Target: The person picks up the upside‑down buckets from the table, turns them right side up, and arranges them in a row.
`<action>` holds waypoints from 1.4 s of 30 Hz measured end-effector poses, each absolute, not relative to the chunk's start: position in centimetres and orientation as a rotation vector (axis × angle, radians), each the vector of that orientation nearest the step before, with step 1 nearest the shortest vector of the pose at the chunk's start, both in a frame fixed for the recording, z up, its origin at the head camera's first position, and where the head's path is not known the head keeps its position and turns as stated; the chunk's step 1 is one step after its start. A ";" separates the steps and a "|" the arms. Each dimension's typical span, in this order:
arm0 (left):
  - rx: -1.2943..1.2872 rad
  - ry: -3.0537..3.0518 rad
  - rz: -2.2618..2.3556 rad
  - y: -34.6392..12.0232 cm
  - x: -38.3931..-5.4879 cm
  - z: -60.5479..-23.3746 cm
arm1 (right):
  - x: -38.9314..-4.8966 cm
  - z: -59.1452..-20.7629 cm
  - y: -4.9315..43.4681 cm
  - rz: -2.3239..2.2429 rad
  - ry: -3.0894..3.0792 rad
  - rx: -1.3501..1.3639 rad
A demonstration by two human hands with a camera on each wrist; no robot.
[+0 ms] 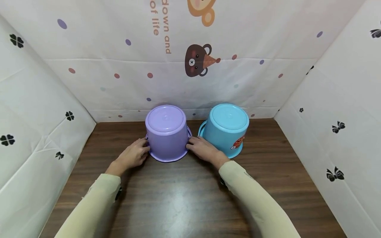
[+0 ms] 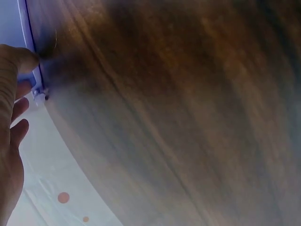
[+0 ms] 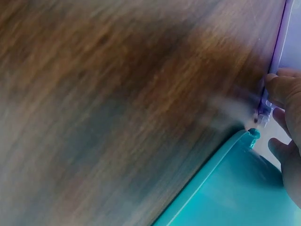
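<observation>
A purple bucket point(image 1: 166, 138) stands upside down near the back of the table, its round base facing up. My left hand point(image 1: 132, 153) pinches its rim on the left side; in the left wrist view the thumb point(image 2: 26, 59) lies across the purple rim. On the opposite side my right hand point(image 1: 203, 148) holds the same rim, thumb and fingers around the edge close to the handle joint. Just right of it a light-blue bucket point(image 1: 227, 129), also upside down, leans slightly and has a red label point(image 1: 238, 142). The right hand passes in front of this bucket's lower left side.
Brown wood-grain table point(image 1: 166, 205) spreads in front of the buckets. A white cloth wall with printed bears and dots point(image 1: 128, 82) rises right behind them. Similar white walls with black bows and clovers flank the table at left point(image 1: 38, 132) and right point(image 1: 333, 99).
</observation>
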State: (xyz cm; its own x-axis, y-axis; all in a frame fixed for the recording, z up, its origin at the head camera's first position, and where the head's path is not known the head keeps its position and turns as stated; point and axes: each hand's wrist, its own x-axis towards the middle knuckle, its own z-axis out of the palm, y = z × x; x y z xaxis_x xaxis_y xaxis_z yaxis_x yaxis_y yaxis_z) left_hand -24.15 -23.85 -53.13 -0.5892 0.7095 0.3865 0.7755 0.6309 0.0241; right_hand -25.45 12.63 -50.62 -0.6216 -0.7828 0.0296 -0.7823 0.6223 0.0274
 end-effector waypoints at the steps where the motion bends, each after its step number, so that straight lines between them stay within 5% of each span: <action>1: -1.196 -2.497 -0.292 -23.8 -24.2 -53.2 | -25.5 -50.7 12.6 -0.011 -2.782 1.352; 42: -1.074 -2.577 -0.357 -23.4 -23.3 -53.4 | -26.0 -52.7 11.9 -0.171 -2.521 1.295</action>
